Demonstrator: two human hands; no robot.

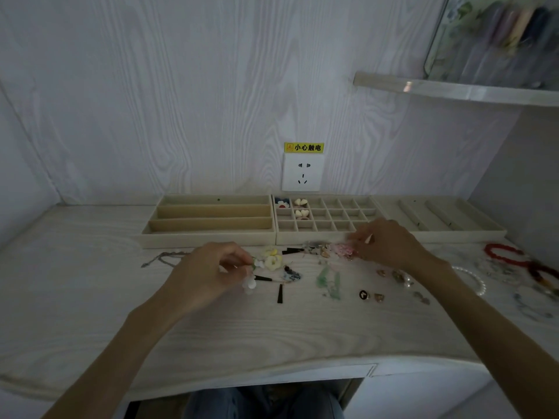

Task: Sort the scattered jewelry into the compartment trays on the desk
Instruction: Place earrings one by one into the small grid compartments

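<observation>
Three beige trays line the back of the desk: a long-slot tray (208, 220), a grid tray (325, 234) and a ring-slot tray (438, 217). The grid tray holds a blue and red piece (282, 203) and two pairs of white hearts (301, 202) in its left cells. My left hand (205, 275) pinches a small white flower piece (250, 282) above the desk. Over at the pile, my right hand (387, 243) pinches a pink flower piece (343, 249). Scattered between them lie yellow flowers (272, 261), black bars (280, 294), green pieces (328, 281) and small studs (364, 294).
A silver chain (165, 257) lies at the left. A red bead bracelet (508, 255), a pearl strand (475, 279) and other bracelets lie at the right. A wall socket (302, 172) sits behind the trays. A clear shelf (453, 89) hangs at the upper right.
</observation>
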